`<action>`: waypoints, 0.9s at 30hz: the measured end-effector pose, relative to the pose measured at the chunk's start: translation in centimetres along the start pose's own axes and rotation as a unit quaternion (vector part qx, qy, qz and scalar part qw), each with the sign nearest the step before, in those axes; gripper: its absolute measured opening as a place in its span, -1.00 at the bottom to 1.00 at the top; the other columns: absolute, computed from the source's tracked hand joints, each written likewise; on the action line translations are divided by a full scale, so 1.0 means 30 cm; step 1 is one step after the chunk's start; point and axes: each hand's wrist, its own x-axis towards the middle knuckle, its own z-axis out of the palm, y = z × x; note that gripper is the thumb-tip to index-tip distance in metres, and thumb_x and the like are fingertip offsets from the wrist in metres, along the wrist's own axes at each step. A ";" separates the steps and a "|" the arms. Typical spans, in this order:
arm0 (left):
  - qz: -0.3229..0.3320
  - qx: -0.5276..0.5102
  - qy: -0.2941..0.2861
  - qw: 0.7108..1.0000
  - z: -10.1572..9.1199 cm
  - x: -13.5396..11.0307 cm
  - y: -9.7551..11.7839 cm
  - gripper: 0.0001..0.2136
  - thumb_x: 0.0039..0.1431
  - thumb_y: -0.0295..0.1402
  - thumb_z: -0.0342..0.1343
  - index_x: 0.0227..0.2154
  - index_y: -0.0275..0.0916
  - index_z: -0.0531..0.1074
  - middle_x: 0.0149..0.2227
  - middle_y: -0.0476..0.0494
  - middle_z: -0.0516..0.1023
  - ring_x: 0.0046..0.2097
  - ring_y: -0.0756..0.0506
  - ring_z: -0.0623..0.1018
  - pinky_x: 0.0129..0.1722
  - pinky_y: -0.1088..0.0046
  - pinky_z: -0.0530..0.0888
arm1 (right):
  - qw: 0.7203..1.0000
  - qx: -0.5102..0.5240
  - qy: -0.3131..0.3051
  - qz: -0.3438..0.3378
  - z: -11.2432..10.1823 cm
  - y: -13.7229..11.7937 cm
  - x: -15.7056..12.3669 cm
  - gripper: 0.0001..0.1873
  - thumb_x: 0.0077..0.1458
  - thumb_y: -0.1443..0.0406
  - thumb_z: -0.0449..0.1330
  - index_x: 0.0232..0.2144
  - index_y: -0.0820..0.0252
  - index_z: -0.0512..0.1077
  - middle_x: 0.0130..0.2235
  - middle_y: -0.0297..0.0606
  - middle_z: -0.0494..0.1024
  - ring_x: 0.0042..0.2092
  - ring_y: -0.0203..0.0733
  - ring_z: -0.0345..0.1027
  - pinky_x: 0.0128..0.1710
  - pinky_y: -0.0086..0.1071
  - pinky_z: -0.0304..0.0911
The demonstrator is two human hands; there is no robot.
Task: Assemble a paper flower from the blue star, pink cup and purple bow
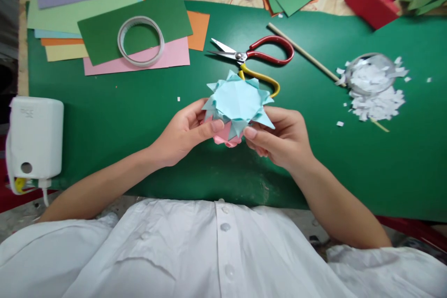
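A folded paper flower (238, 101) with light blue pointed petals on top and a pink layer underneath is held above the green mat (111, 116). My left hand (183, 132) grips its left underside, thumb pressed on the pink layer. My right hand (281, 137) holds its right side, thumb pinched against the lower edge. Both hands are closed on the flower.
Scissors (256, 56) with one red and one yellow handle lie just behind the flower. A tape roll (140, 40) rests on stacked coloured sheets at the back left. A wooden stick (303, 52) and a clear bowl of white paper scraps (372, 74) lie right. A white device (35, 137) sits far left.
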 end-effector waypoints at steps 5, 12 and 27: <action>-0.011 -0.002 0.001 1.000 0.004 0.001 0.009 -0.50 0.00 0.07 0.34 -0.17 -0.23 0.48 -0.19 -0.13 0.59 -0.11 -0.14 0.59 -0.21 0.41 0.50 | 0.999 0.017 -0.027 -0.016 0.001 -0.002 -0.001 -0.74 0.08 0.25 0.38 -0.54 0.18 0.43 -0.63 -0.47 0.39 -0.68 -0.47 0.17 -0.73 -0.57 0.10; -0.011 0.010 -0.023 1.000 -0.001 0.002 0.008 -0.50 0.09 0.08 0.27 -0.12 -0.25 0.46 -0.14 -0.17 0.60 -0.06 -0.15 0.60 -0.20 0.44 0.49 | 0.999 0.028 -0.025 -0.023 0.000 -0.001 0.001 -0.83 0.11 0.24 0.37 -0.43 0.20 0.51 -0.58 -0.44 0.43 -0.67 -0.47 0.22 -0.73 -0.56 0.15; 0.522 0.604 0.073 0.597 -0.082 0.006 0.056 -0.82 0.14 -0.30 0.33 -0.17 -0.04 0.58 -0.17 -0.06 0.60 -0.09 -0.13 0.46 -0.10 0.29 0.38 | 0.992 -0.113 -0.029 -0.045 0.001 -0.017 -0.012 -0.89 0.19 0.35 0.27 -0.38 0.18 0.59 -0.52 -0.42 0.55 -0.57 -0.47 0.29 -0.58 -0.56 0.16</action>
